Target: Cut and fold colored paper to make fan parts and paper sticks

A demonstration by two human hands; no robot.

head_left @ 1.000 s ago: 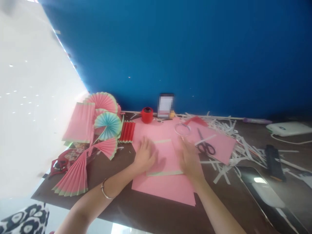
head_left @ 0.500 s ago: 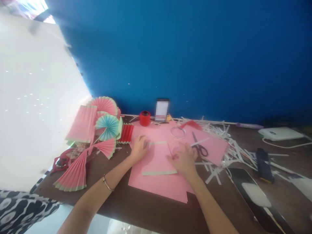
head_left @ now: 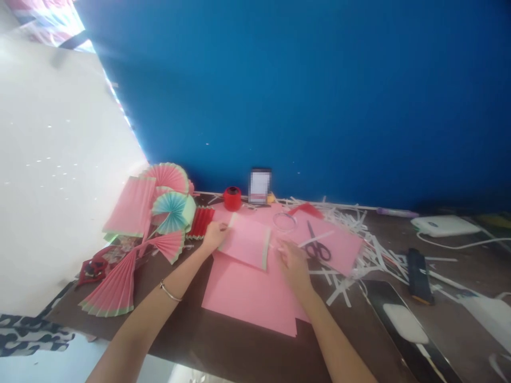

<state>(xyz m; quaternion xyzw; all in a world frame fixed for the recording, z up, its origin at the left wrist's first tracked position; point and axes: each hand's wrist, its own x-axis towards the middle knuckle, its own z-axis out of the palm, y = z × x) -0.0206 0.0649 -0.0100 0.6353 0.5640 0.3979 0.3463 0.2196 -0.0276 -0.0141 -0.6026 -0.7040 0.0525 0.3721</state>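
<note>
A small pink paper sheet (head_left: 247, 242) with pale green strips along two opposite edges is tilted over larger pink sheets (head_left: 247, 298) on the table. My left hand (head_left: 215, 235) pinches its left edge between thumb and fingers. Just off its right edge is my right hand (head_left: 293, 261), fingers loosely bent and apart, with nothing visible in them. Scissors (head_left: 317, 249) lie to the right of that hand, a white strip across them. Behind the sheet are a clear tape ring (head_left: 285, 222) and a red tape roll (head_left: 232, 199).
Pleated paper fans (head_left: 115, 287) and a red pleated piece (head_left: 200, 222) crowd the left side. White paper strips (head_left: 343, 221) litter the back right. A phone (head_left: 399, 319) with a white charger, a black object (head_left: 419, 276) and a white device (head_left: 445, 225) lie at right. A blue wall (head_left: 299, 96) rises behind.
The small sheet has turned so its green edges now run left and right instead of front and back. My left hand has taken its left edge; my right hand has come away from it.
</note>
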